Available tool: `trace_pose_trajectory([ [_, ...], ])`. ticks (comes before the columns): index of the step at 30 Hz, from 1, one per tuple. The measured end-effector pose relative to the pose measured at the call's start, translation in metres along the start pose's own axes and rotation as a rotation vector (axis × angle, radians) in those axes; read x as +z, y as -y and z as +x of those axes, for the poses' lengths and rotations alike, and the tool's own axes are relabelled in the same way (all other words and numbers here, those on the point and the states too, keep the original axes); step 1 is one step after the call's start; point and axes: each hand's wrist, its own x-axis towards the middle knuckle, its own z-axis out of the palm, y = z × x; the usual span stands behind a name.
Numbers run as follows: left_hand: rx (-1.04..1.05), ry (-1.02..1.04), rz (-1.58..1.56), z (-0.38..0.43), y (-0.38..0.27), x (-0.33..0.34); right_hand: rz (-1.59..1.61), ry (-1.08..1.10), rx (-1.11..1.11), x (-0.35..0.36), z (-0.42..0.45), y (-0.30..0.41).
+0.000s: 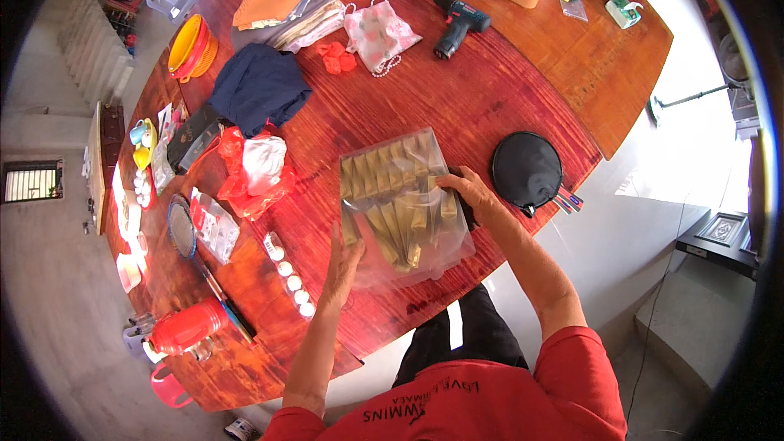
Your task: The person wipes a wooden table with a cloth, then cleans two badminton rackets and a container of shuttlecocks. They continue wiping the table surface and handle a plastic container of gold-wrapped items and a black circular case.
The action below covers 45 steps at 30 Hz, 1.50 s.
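Both my hands hold a clear plastic box above the front edge of the red wooden table. Inside it lie many folded gold-coloured packets, some in a row and others fanned out. My left hand grips the box's left side, fingers partly hidden by it. On the right side, my right hand has its thumb on top; something dark shows beside its fingers. A round black zipped case lies right of my right hand, and a row of white balls in clear packaging lies left of my left hand.
A cordless drill, a floral drawstring pouch and folded cloths are at the back. Dark blue cloth, a red plastic bag, a badminton racket and a red thermos flask lie on the left. Yellow and red baskets stand beyond.
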Motion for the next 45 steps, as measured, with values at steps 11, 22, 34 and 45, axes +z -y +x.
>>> trace_pose_trajectory([
  [11,0.756,-0.119,1.354,-0.038,-0.117,0.054,0.177,0.156,0.238,-0.012,0.035,0.047],
  [22,0.91,-0.321,1.141,0.053,-0.155,0.037,0.287,-0.082,0.089,-0.009,0.068,0.049],
  [34,0.058,-0.199,-0.108,0.048,-0.053,-0.027,-0.554,-0.407,-0.82,0.156,-0.007,0.134],
  [45,-0.321,-0.283,-0.081,0.026,-0.029,-0.012,-0.873,-0.629,-0.108,0.064,0.06,0.002],
])
